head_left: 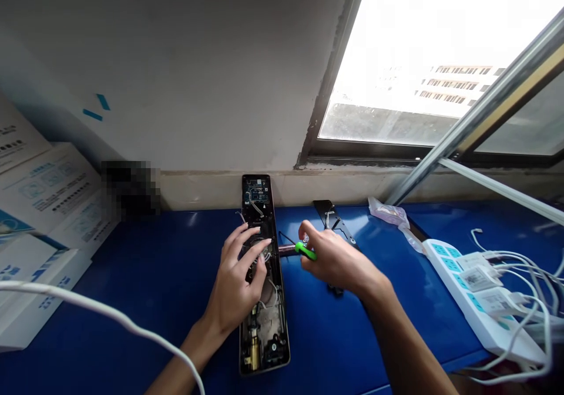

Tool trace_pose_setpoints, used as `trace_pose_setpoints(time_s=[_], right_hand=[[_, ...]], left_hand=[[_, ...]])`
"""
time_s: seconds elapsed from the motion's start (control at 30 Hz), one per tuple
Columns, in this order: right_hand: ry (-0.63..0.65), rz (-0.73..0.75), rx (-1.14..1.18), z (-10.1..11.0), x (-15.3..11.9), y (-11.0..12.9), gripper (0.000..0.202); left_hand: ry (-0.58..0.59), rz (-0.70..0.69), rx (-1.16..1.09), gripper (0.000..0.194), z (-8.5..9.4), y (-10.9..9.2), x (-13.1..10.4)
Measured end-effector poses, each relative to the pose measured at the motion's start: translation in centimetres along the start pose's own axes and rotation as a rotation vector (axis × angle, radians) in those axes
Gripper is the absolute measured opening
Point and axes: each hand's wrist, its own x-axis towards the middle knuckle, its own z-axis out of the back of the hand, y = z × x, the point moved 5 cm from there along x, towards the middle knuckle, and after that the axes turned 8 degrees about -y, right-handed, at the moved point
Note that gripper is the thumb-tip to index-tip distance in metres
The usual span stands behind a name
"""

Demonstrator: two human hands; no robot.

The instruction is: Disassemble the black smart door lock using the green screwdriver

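A long, narrow electronic housing, resembling a smart door lock (264,336), lies lengthwise on the blue table with its inside exposed. A circuit board (258,190) fills its far end, thin wires run along the middle, and a brass-coloured cylinder (254,354) sits at the near end. Over its middle, my left hand (240,268) rests with fingers spread, hiding some parts. Just to the right, my right hand (337,257) is closed on a bright green tool handle (305,250); its working end cannot be made out. A dark reddish bar (286,250) sticks out from the housing beside it.
A black cover plate (324,207) lies behind my right hand, with a plastic bag (390,214) farther right. A white power strip (458,301) with several plugs and cables occupies the right side. White boxes (53,201) are stacked at left; a white cable (118,315) crosses the foreground.
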Motion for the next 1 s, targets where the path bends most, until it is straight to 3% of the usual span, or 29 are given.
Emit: trace_pose_setpoints(time_s=[0.2, 0.33, 0.53, 0.8, 1.0], right_hand=[[0.015, -0.129, 0.014, -6.3, -1.1, -0.8, 0.035], [-0.025, -0.158, 0.042, -8.0, -0.9, -0.5, 0.036], [-0.036, -0.097, 0.076, -7.5, -0.3, -0.5, 0.037], [-0.189, 0.047, 0.176, -3.1, 1.5, -0.6, 0.032], [-0.295, 0.107, 0.321, -4.6, 2.1, -1.5, 0.030]], left_hand=[[-0.030, -0.013, -0.032, 0.033, 0.3, 0.7, -0.3], [-0.063, 0.010, -0.028, 0.030, 0.5, 1.2, -0.3], [-0.081, 0.042, -0.043, 0.028, 0.6, 1.5, -0.3], [-0.079, 0.094, -0.046, 0.026, 1.2, 1.3, 0.1], [-0.107, 0.115, -0.012, 0.011, 1.7, 1.5, 0.4]])
